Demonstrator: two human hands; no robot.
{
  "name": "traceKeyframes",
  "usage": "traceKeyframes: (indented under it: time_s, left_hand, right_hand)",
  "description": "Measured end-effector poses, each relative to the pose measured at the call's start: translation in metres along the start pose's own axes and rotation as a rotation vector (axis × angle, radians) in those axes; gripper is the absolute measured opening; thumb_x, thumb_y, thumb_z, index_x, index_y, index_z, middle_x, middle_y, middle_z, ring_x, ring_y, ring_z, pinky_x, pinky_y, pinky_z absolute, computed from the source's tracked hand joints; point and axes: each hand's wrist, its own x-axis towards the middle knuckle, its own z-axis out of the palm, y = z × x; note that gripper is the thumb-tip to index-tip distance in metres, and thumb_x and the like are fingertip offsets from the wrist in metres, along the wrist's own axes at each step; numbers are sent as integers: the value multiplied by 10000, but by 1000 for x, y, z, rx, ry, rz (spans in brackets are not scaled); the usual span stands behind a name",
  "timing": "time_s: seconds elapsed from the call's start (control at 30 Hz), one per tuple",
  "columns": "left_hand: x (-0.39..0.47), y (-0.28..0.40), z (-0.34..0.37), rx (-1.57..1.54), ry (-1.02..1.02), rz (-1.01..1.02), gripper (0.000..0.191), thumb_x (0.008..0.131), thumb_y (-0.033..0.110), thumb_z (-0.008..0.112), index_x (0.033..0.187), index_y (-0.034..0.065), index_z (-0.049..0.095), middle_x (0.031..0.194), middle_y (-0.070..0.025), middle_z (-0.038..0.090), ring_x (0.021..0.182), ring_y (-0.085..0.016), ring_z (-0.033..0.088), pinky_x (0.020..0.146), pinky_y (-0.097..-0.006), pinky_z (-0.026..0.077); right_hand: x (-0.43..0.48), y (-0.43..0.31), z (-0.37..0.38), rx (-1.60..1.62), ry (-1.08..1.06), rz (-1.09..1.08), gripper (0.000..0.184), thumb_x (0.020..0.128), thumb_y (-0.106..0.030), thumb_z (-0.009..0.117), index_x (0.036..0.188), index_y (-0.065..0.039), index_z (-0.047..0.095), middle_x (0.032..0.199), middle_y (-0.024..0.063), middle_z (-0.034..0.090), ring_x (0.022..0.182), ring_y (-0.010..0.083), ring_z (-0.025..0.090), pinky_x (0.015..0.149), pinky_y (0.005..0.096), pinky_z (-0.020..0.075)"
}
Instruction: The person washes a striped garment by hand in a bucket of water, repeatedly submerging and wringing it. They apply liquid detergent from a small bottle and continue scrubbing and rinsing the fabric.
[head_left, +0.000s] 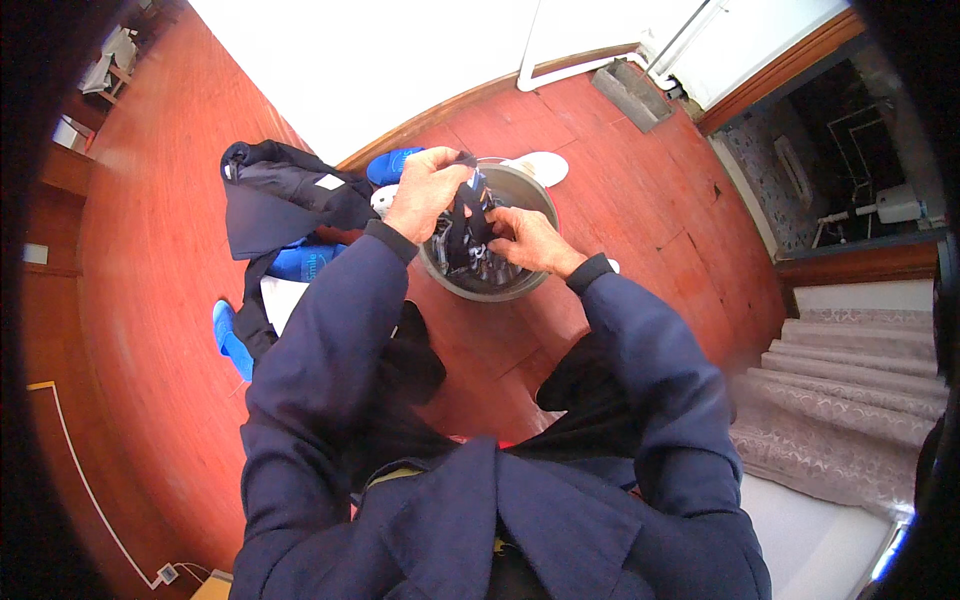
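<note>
A round grey metal basin (534, 283) stands on the floor in front of me, between my knees and the wall. Above its left side, my left hand (429, 193) pinches the upper end of a piece of dark cloth (472, 214) that hangs into the basin. My right hand (534, 238) is at the basin's right side, its thumb and bent fingers gripping the cloth's edge lower down. A jumble of dark and whitish patterned material (487, 268) fills the basin's bottom; I cannot tell what each piece is.
Dark clothing (292, 191) lies heaped at left, around blue slippers with lettering (304, 262). Another blue slipper (234, 341) is nearer me. A white slipper (546, 168) sits behind the basin. A grey trough (632, 96) stands by the wall pipe; a patterned curtain (840, 405) hangs at right.
</note>
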Motion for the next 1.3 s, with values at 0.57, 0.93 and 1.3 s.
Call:
traceKeyframes:
  time_s: [0.57, 0.93, 1.3]
  left_hand:
    - [8, 6, -25, 111, 185, 112, 101, 850, 45, 590, 921, 1, 647, 729, -27, 630, 525, -80, 552, 420, -205, 401]
    - [32, -26, -53, 447, 106, 60, 227, 837, 26, 614, 1061, 7, 649, 861, -61, 664, 714, -109, 610, 610, -249, 482]
    - [23, -37, -36, 811, -124, 247, 245, 847, 21, 645, 1091, 5, 647, 856, -29, 641, 756, -88, 588, 689, -251, 477]
  right_hand:
    - [-12, 28, 4, 344, -103, 106, 117, 807, -95, 589, 768, -21, 508, 701, 15, 487, 734, 117, 478, 693, 291, 416]
    - [-11, 2, -40, 688, 49, 156, 63, 900, -69, 556, 844, -96, 567, 812, -78, 511, 785, 48, 475, 742, 224, 398]
    - [-10, -16, -56, 940, 77, 151, 39, 912, -92, 612, 899, -85, 648, 773, -82, 576, 694, 36, 516, 658, 217, 428]
